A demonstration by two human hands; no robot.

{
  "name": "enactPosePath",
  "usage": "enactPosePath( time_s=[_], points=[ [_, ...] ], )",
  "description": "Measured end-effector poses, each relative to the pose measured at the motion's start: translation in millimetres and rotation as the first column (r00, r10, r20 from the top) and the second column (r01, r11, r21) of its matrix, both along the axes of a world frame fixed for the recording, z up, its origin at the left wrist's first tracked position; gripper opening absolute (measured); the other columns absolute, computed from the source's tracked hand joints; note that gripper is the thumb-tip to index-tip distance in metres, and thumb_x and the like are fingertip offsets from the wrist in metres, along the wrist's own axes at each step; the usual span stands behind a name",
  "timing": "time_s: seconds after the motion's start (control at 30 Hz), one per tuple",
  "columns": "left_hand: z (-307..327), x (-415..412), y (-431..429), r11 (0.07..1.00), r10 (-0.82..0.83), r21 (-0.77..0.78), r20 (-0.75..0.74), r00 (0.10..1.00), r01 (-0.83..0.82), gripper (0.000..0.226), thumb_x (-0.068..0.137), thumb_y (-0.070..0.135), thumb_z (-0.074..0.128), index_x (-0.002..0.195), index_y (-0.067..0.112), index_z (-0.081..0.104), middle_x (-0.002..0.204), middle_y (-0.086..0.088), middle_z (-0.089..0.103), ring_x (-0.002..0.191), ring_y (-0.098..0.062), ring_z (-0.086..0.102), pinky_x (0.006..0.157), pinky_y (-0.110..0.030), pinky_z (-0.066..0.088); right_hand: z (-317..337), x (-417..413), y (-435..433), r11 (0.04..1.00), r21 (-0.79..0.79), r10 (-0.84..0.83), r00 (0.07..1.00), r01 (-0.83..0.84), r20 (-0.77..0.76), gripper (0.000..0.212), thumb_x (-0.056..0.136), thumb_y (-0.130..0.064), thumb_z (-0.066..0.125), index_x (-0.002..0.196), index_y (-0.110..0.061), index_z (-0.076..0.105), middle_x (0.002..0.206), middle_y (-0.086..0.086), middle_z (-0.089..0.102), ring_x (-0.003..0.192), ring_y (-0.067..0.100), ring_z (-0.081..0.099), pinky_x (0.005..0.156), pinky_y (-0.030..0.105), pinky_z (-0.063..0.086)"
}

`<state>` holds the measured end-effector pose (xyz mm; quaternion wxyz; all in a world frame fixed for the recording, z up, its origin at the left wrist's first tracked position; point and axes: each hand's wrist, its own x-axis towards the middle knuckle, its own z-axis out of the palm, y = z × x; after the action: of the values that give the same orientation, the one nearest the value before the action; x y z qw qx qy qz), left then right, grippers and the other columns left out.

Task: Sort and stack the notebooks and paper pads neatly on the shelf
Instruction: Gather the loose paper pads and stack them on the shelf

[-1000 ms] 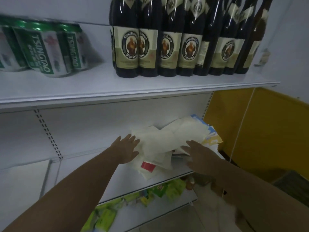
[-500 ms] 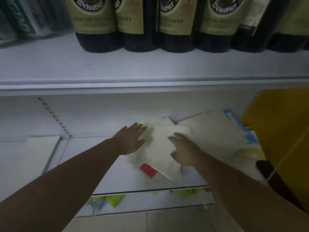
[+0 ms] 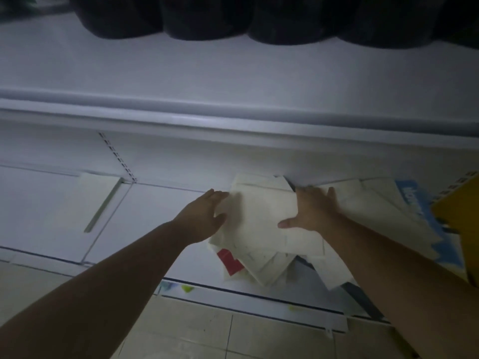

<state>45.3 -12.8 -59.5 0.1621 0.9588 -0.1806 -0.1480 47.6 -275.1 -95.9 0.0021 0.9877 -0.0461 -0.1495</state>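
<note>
Both touching top pad (image 3: 261, 218): left hand (image 3: 204, 216), right hand (image 3: 313, 211).

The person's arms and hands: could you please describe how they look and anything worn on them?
The left forearm and right forearm are bare to the frame's edge: no sleeves show. The left hand and right hand wear no gloves; no watch, bracelet or ring is visible in the dim light.
</note>
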Motion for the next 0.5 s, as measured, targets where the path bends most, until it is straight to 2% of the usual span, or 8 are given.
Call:
enactPosePath(
  time_s=[0.07, 0.13, 0.23, 0.3, 0.33, 0.4, 0.43, 0.5],
  points=[
    [-0.4, -1.3, 0.1, 1.0, 0.005, -0.014, -0.016, 1.0, -0.005, 0.059, 0.095, 0.026, 0.052, 0.148, 0.022, 0.027, 0.154, 0.004, 0.029, 0.146, -0.013, 0.015, 0.115, -0.03, 0.019, 2.5, 0.0, -1.9, 1.0, 0.013, 0.005, 0.996, -0.006, 0.088, 0.096, 0.064, -0.077, 0.062, 0.132, -0.013, 0.041, 0.134, 0.01, 0.048, 0.122, 0.027, 0.046, 0.102, 0.044, 0.034],
    [1.3, -0.4, 0.4, 1.0, -0.005, 0.008, -0.021, 1.0, 0.005, 0.063, 0.093, 0.026, 0.055, 0.149, 0.023, 0.025, 0.157, 0.003, 0.024, 0.147, -0.015, 0.01, 0.118, -0.036, 0.013, 6.5, 0.5, -5.7, 0.97, 0.244, -0.035, 0.986, -0.006, 0.165, 0.071, 0.08, -0.059, 0.063, 0.128, -0.011, 0.046, 0.129, 0.011, 0.054, 0.115, 0.027, 0.052, 0.09, 0.033, 0.041],
    [11.3, 4.0, -5.8, 0.997, -0.073, 0.042, 0.082, 0.994, 0.07, 0.073, 0.09, 0.03, 0.06, 0.15, 0.023, 0.02, 0.16, 0.0, 0.013, 0.148, -0.018, 0.0, 0.118, -0.045, 0.001, 24.0, 1.8, 1.6, 0.834, 0.546, 0.007, 0.992, -0.077, 0.129, 0.033, 0.089, -0.033, 0.063, 0.116, -0.014, 0.059, 0.12, 0.006, 0.06, 0.11, 0.024, 0.057, 0.088, 0.03, 0.044],
    [21.9, 10.0, -11.0, 0.992, -0.116, 0.069, 0.092, 0.989, 0.11, 0.079, 0.085, 0.035, 0.065, 0.15, 0.025, 0.021, 0.158, -0.001, 0.017, 0.147, -0.02, 0.009, 0.118, -0.043, 0.007, 42.6, 2.1, 17.2, 0.809, 0.559, 0.12, 0.983, -0.18, 0.142, 0.019, 0.09, -0.03, 0.062, 0.106, -0.02, 0.061, 0.108, -0.001, 0.061, 0.102, 0.021, 0.059, 0.085, 0.032, 0.047],
    [28.0, 14.7, -10.6, 0.989, -0.113, 0.096, 0.048, 0.992, 0.108, 0.078, 0.083, 0.038, 0.066, 0.148, 0.026, 0.025, 0.154, -0.002, 0.029, 0.144, -0.021, 0.023, 0.115, -0.039, 0.018, 52.4, 0.7, 27.1, 0.808, 0.541, 0.169, 0.972, -0.233, 0.166, 0.016, 0.09, -0.031, 0.061, 0.105, -0.023, 0.061, 0.105, -0.004, 0.061, 0.098, 0.019, 0.059, 0.083, 0.032, 0.047],
    [40.0, 21.1, -4.6, 0.976, -0.102, 0.186, -0.075, 0.992, 0.114, 0.058, 0.083, 0.038, 0.067, 0.135, 0.02, 0.048, 0.134, -0.004, 0.053, 0.119, -0.021, 0.05, 0.094, -0.029, 0.039, 67.7, -3.9, 45.2, 0.821, 0.466, 0.251, 0.942, -0.33, 0.225, 0.019, 0.091, -0.034, 0.059, 0.108, -0.027, 0.062, 0.104, -0.008, 0.062, 0.093, 0.015, 0.058, 0.083, 0.031, 0.046],
    [44.9, 20.7, -0.6, 0.96, -0.115, 0.237, -0.137, 0.984, 0.145, 0.047, 0.084, 0.036, 0.066, 0.124, 0.014, 0.058, 0.124, -0.006, 0.059, 0.105, -0.02, 0.055, 0.083, -0.026, 0.041, 70.6, -7.0, 52.9, 0.826, 0.426, 0.286, 0.926, -0.369, 0.247, 0.02, 0.09, -0.036, 0.059, 0.109, -0.028, 0.062, 0.104, -0.009, 0.063, 0.09, 0.014, 0.058, 0.083, 0.031, 0.047],
    [47.5, 15.4, 10.8, 0.948, -0.138, 0.251, -0.225, 0.965, 0.194, 0.034, 0.085, 0.034, 0.064, 0.109, 0.01, 0.064, 0.111, -0.006, 0.063, 0.093, -0.02, 0.057, 0.075, -0.025, 0.04, 69.0, -14.2, 66.6, 0.806, 0.41, 0.322, 0.898, -0.426, 0.298, 0.017, 0.09, -0.037, 0.059, 0.105, -0.029, 0.064, 0.1, -0.009, 0.066, 0.085, 0.013, 0.058, 0.082, 0.031, 0.047]
  ],
)
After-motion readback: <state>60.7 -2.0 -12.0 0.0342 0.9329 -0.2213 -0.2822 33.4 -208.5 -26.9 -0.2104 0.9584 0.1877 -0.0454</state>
